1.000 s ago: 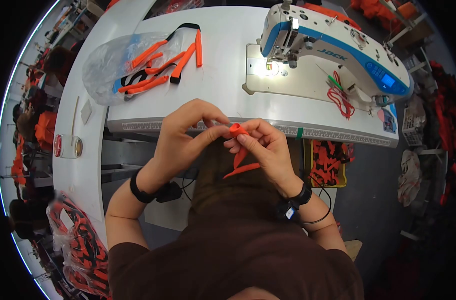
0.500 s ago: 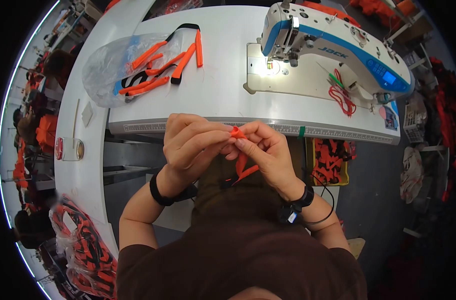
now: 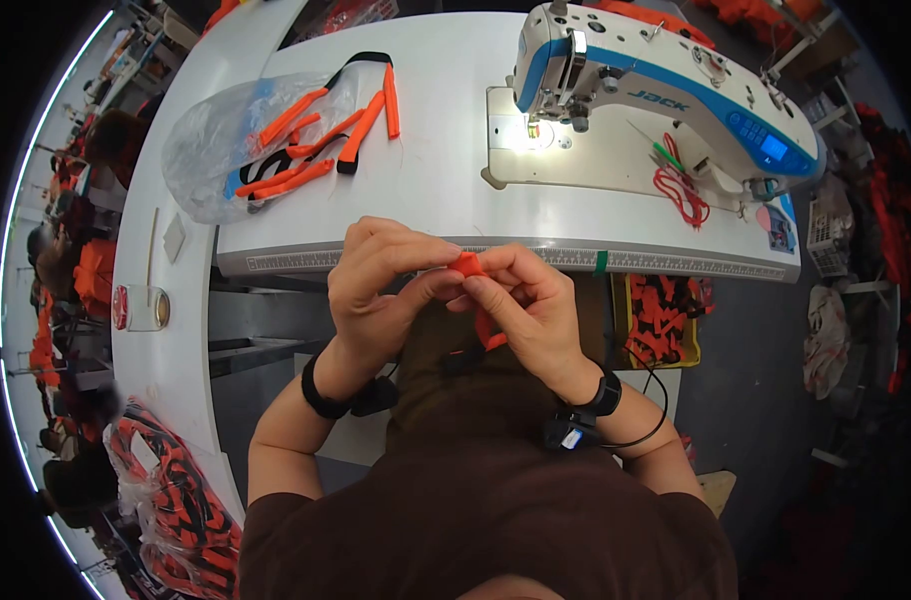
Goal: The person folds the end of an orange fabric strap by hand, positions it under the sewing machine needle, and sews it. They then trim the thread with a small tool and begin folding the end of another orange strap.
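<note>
An orange fabric strip [image 3: 468, 264] is pinched between my two hands, just in front of the table's ruler edge. My left hand [image 3: 381, 277] grips its upper end between thumb and fingertips. With thumb and bent fingers, my right hand [image 3: 526, 305] holds the same strip from the other side. The lower part of the strip hangs beneath my right fingers, partly hidden by them. Beyond my hands, several orange and black strips [image 3: 311, 150] lie across a clear plastic bag [image 3: 206, 150] on the white table [image 3: 426, 110].
A sewing machine [image 3: 666, 100] stands at the right, its lamp lit, with red cord [image 3: 681, 195] beside it. Below the table edge is a yellow crate [image 3: 688, 345] of orange pieces. A glass jar [image 3: 148, 308] and a bag of strips [image 3: 176, 490] are at left.
My left fingers have shifted on the strip's upper end, which now looks flatter and folded over. Less of the hanging strip shows below my right hand.
</note>
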The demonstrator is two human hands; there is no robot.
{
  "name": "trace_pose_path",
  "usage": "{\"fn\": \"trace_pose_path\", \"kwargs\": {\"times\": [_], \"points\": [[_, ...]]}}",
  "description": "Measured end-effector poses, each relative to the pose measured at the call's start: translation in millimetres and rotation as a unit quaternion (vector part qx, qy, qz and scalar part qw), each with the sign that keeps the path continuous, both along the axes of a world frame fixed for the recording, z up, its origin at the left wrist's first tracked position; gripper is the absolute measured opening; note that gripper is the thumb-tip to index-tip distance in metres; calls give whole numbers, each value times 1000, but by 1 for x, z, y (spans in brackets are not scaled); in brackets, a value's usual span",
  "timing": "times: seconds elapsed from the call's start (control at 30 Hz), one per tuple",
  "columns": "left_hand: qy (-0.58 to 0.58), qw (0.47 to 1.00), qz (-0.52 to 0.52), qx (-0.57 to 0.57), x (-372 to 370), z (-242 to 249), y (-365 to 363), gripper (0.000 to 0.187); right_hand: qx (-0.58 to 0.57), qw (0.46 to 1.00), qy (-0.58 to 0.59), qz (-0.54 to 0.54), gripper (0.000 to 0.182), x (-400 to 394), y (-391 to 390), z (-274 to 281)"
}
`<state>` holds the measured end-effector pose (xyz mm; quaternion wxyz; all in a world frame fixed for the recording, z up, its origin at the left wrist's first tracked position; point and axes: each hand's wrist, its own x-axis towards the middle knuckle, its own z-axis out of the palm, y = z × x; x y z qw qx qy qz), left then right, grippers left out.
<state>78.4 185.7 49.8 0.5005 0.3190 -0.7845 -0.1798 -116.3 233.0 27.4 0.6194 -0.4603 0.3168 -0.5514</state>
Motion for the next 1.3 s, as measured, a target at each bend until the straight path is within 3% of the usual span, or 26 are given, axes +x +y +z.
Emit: {"fn": "trace_pose_path", "kwargs": {"times": [0.27,0.47,0.63,0.83,1.07,1.13,1.17,1.23,1.3], "points": [[18,996,-37,78,2,1,-2,22,-34,996,51,-58,12,3,1,-1],[44,984,-36,167,1,3,1,18,-97,967,207,-112,14,0,1,-6],[-105,994,17,-21,-1,11,1,15,-135,957,210,-149,15,2,-1,-5],[-127,987,53,-81,-6,7,1,16,-236,904,285,-215,18,1,-5,1],[-93,995,12,-17,-2,6,-1,16,-213,910,280,-217,20,1,-3,2],[29,998,22,43,-9,8,3,22,-213,914,269,-218,21,2,-3,2],[29,998,22,43,-8,7,3,22,-213,914,269,-218,21,2,-3,3],[-13,994,42,-103,-3,1,3,27,-209,916,268,-215,21,2,-2,4],[-26,991,42,-127,-2,-1,5,31,-219,912,273,-214,22,2,-2,3]]}}
